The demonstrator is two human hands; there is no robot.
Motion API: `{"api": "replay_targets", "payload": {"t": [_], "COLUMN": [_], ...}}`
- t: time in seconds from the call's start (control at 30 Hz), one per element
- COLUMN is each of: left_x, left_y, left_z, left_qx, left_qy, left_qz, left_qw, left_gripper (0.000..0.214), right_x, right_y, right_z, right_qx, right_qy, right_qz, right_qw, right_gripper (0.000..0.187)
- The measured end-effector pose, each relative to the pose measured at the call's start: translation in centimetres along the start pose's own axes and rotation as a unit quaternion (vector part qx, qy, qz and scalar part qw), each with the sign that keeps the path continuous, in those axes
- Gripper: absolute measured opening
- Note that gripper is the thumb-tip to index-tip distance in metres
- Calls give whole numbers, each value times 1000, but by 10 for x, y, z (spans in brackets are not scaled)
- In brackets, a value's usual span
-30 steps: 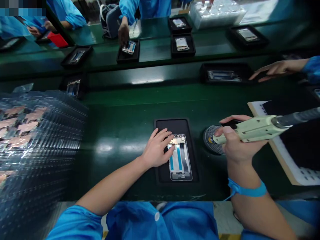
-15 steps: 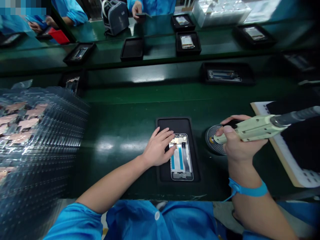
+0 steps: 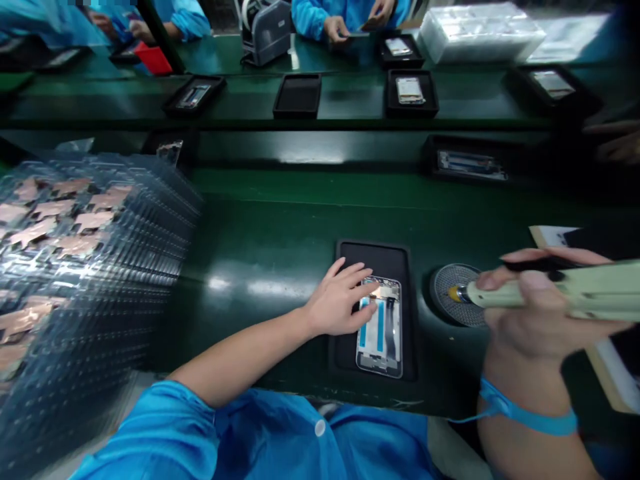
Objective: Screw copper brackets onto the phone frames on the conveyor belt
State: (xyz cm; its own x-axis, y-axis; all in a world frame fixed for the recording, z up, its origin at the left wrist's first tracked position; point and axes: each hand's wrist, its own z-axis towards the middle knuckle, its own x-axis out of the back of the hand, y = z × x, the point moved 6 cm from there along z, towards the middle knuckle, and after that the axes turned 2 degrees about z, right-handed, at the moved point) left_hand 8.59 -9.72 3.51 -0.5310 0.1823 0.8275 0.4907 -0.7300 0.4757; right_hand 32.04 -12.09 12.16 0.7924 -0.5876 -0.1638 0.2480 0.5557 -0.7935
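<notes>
Clear blister trays (image 3: 75,227) stacked at my left, copper-coloured parts inside; co-worker's hands (image 3: 350,27) across green bench (image 3: 280,213). Versus earlier, electric screwdriver (image 3: 575,290) sits further right in view, tip still at round mesh disc (image 3: 457,293). Right hand (image 3: 530,313) grasping driver. Left hand (image 3: 337,300) open, fingers (image 3: 360,273) resting on phone frame (image 3: 380,327), in black tray (image 3: 375,257).

Screwdriver (image 3: 590,293) in right hand (image 3: 540,327) now level (co-worker's hands (image 3: 335,27) hold phone frame (image 3: 371,25) up).

Green workbench (image 3: 260,227) — black phone trays (image 3: 375,257)
</notes>
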Motion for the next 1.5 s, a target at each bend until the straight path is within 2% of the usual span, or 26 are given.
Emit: {"api": "replay_targets", "payload": {"t": [0.13,0.33,0.43,0.9,1.2,1.4,1.5], "left_x": [-4,-3,-5,-3,-3,-3,-4], "left_y": [8,11,11,14,14,15,12], "left_z": [-3,-12,-15,-12,-11,-11,-9], "left_qx": [-31,-33,-26,-7,-10,-12,-12], "left_qy": [-36,-44,-45,-76,-72,-74,-85], "left_qz": [16,38,37,23,34,39,43], "left_qw": [999,998,998,997,997,996,995], "left_gripper": [41,62,63,58,56,55,57], "right_x": [-25,-83,-99,-101,-102,-102,-98], "right_y": [-12,-4,1,6,5,8,8], "right_z": [-1,-33,-47,-57,-58,-59,-52], "right_qx": [5,-41,-57,-53,-71,-78,-54], "right_qy": [-21,-101,-156,-172,-185,-169,-146], "right_qz": [63,122,119,121,123,105,100], "right_qw": [998,987,979,976,972,977,983], "right_gripper": [35,31,31,32,32,33,33]}}
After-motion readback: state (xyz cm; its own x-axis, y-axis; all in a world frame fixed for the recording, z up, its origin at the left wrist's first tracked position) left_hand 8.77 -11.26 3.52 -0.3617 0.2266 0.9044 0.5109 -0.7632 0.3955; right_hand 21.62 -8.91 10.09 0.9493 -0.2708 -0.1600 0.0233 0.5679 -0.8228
